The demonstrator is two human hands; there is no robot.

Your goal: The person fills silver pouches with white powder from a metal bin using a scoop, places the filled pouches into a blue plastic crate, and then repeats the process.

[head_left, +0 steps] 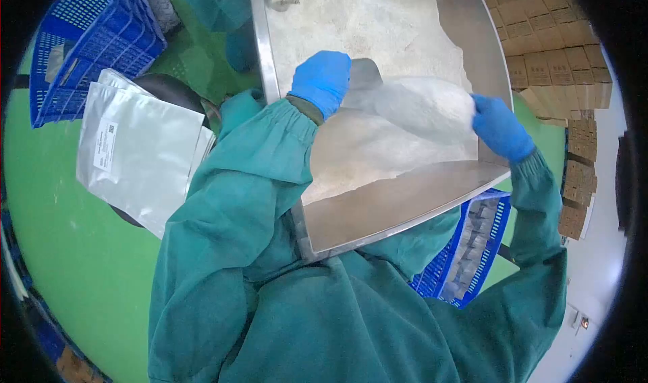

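My left hand, in a blue glove, is closed over the metal tray, with the grey blade of a scoop sticking out beside its fingers; the handle is hidden in the fist. A clear plastic bag with white powder in it stretches from the scoop across to my right hand. That hand, also gloved in blue, grips the bag's far end near the tray's right wall. Under both hands, pale powder covers much of the metal tray.
On the left, silvery pouches lie stacked on a dark round seat. A blue crate stands behind them; another blue crate, holding packets, sits under the tray's right side. Cardboard boxes are piled at right. Another green-clothed person is across.
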